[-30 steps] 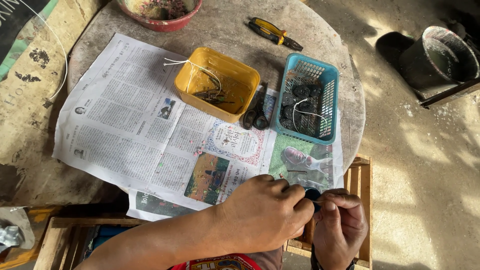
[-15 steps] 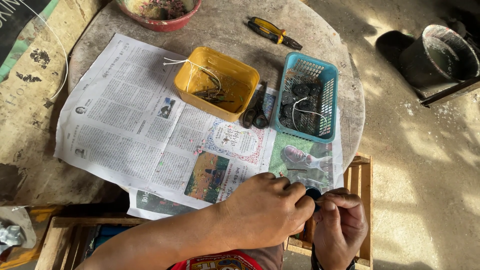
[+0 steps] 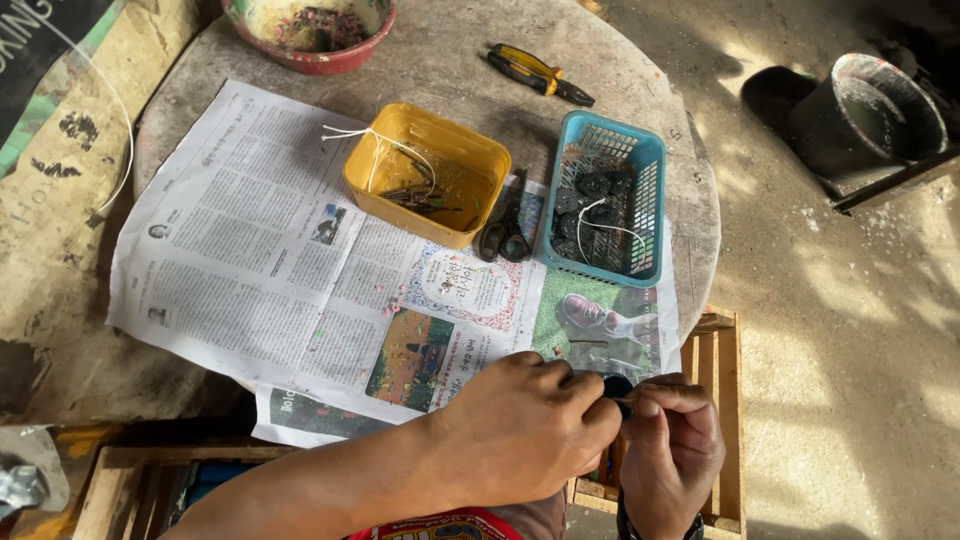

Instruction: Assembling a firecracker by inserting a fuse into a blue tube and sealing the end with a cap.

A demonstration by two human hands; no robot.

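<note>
Both hands pinching one small dark part at the counter [image 3: 440,70] edge.
Left hand [image 3: 520,435] and right hand [image 3: 672,450] close fingertips on the small dark part [image 3: 617,386]; slackened grip could drop it beyond the newspaper [image 3: 300,290].

I see little change: my left hand [image 3: 520,435] has crept slightly right along the lower edge of the frame, closing tighter against my right hand [image 3: 672,450]. The small dark round piece [image 3: 617,385] pinched between them now peeks out a bit more.
</note>
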